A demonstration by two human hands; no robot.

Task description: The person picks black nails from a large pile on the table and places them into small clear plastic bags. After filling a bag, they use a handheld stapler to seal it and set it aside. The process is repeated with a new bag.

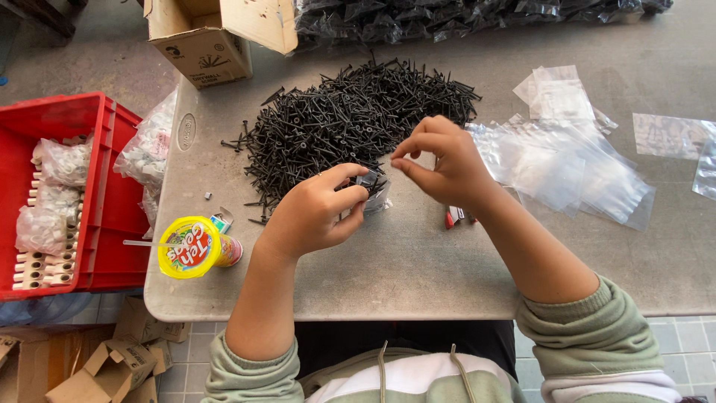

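Gripping a small clear bag (371,192) upright, the left hand (317,213) is closed; the right hand (440,160) fingers are pinched above its mouth, just beside the screw pile (350,116).

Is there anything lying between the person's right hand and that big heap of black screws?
Nothing visible. The right hand hovers right at the near edge of the black screw pile, fingers pinched. The small bag in the left hand sits beside it, not in between. The clear bags lie off to the side.
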